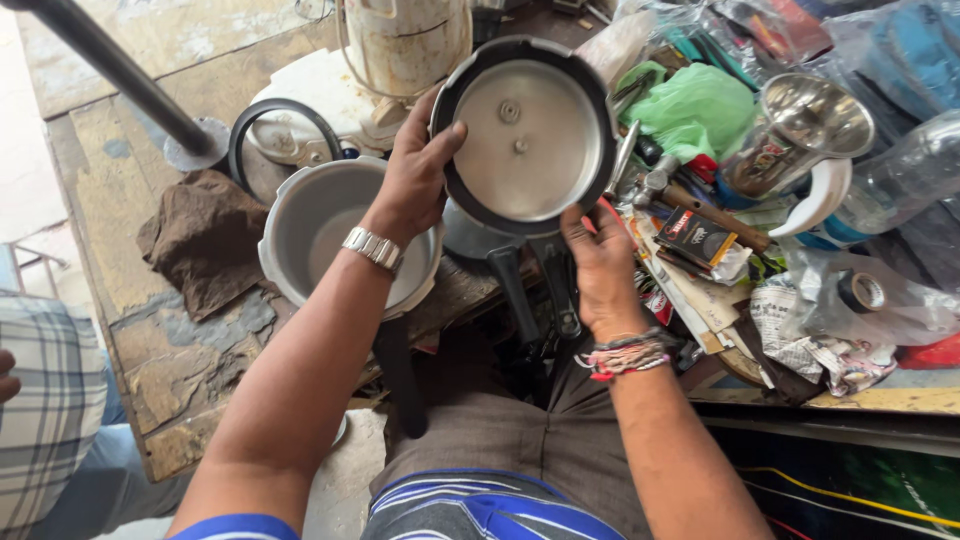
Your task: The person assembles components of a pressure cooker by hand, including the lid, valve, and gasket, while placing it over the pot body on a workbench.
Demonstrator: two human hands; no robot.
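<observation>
Lid (525,135) gripped by both hands' fingers | dark rectangular packet (697,236) right of it

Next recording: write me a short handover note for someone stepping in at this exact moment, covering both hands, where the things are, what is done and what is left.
Left hand: grips the left rim of the round metal pressure-cooker lid, underside facing up.
Right hand: holds the lid's lower edge, near its black handle.
The black rubber gasket ring sits around the lid's rim.
The open grey metal cooker pot rests on the worn wooden workbench, below the left wrist; a loose black ring lies behind it.
Done: lid is off the pot. Left: lid not yet back on.
</observation>
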